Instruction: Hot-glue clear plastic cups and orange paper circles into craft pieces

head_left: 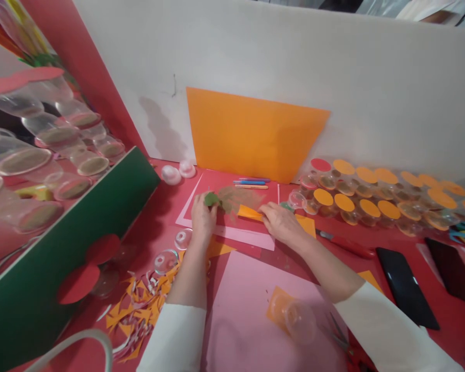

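My left hand [204, 218] is closed, its fingertips on a small green leaf-like piece [211, 199]. Right beside that piece spreads a patch of brown, sand-like material [240, 200] on the red and pink sheets. From the other side, my right hand [281, 222] grips a narrow folded piece of orange paper [249, 212], whose tip points left at the brown patch. Just behind lie several pens [251, 182], one of them blue. Another orange paper piece [306, 226] is partly under my right wrist.
Orange- and red-topped clear plastic cups [344, 202] line the right. A red-handled cutter [346, 244] and black phone [406, 287] lie nearby. Paper scraps [147, 299] spread by a green board [73, 248]. A clear cup [300, 320] and scissors [339, 336] are in front.
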Action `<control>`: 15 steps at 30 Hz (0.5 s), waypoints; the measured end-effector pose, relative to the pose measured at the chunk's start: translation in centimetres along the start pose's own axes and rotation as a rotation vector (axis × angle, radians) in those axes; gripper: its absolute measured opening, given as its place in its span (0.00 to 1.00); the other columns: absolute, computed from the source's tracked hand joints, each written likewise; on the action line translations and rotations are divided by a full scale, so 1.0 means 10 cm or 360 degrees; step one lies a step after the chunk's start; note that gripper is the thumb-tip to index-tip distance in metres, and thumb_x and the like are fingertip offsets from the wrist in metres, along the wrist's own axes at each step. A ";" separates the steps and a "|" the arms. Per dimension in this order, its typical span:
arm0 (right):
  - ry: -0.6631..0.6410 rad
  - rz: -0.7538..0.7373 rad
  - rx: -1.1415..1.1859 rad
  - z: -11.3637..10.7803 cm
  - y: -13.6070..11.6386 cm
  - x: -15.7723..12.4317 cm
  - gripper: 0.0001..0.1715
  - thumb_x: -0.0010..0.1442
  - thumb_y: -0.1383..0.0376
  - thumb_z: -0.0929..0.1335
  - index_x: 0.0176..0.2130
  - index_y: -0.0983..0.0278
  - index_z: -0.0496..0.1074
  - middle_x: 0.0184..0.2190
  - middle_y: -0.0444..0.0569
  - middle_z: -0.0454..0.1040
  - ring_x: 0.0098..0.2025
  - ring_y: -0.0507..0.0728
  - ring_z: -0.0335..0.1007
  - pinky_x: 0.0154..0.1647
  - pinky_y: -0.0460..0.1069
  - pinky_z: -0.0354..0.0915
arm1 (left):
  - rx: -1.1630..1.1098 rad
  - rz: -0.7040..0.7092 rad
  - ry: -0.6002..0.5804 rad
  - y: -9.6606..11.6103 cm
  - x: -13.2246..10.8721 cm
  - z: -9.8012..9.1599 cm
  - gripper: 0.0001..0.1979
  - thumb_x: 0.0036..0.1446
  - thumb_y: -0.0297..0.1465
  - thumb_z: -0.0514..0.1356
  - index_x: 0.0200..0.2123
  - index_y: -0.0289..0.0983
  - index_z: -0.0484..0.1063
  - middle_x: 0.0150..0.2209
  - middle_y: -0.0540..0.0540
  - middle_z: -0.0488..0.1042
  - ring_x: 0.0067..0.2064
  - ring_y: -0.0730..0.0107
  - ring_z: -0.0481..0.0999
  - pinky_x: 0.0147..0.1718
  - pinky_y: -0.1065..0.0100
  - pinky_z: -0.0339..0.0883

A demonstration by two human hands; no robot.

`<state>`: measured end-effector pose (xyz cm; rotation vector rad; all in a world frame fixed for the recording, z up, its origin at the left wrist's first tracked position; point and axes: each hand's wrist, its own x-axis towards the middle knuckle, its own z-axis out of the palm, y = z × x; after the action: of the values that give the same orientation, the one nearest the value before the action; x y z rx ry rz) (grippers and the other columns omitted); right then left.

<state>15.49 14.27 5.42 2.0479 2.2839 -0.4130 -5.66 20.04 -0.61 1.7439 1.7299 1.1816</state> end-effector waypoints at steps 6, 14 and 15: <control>-0.0020 -0.0027 -0.0037 0.03 -0.08 0.11 0.18 0.71 0.72 0.60 0.50 0.63 0.76 0.47 0.56 0.77 0.50 0.60 0.76 0.47 0.49 0.66 | 0.0025 0.0049 -0.0032 -0.06 -0.01 0.07 0.14 0.55 0.21 0.60 0.44 0.36 0.76 0.45 0.39 0.78 0.49 0.55 0.79 0.55 0.55 0.72; -0.0024 -0.0049 -0.0057 0.02 -0.19 0.23 0.19 0.70 0.73 0.61 0.52 0.61 0.76 0.49 0.54 0.77 0.50 0.60 0.76 0.47 0.48 0.66 | 0.0020 0.0105 0.0004 -0.11 -0.03 0.14 0.15 0.55 0.20 0.60 0.46 0.38 0.74 0.46 0.41 0.79 0.50 0.56 0.80 0.53 0.56 0.74; -0.0026 -0.0049 -0.0054 0.02 -0.20 0.24 0.19 0.69 0.73 0.61 0.52 0.61 0.76 0.49 0.54 0.77 0.50 0.60 0.76 0.47 0.48 0.66 | 0.0018 0.0116 0.0000 -0.11 -0.03 0.14 0.15 0.55 0.20 0.60 0.46 0.38 0.74 0.47 0.41 0.80 0.50 0.56 0.80 0.53 0.57 0.74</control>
<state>13.16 16.37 5.09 1.9889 2.2992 -0.3885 -5.18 20.26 -2.38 1.8278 1.6893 1.2044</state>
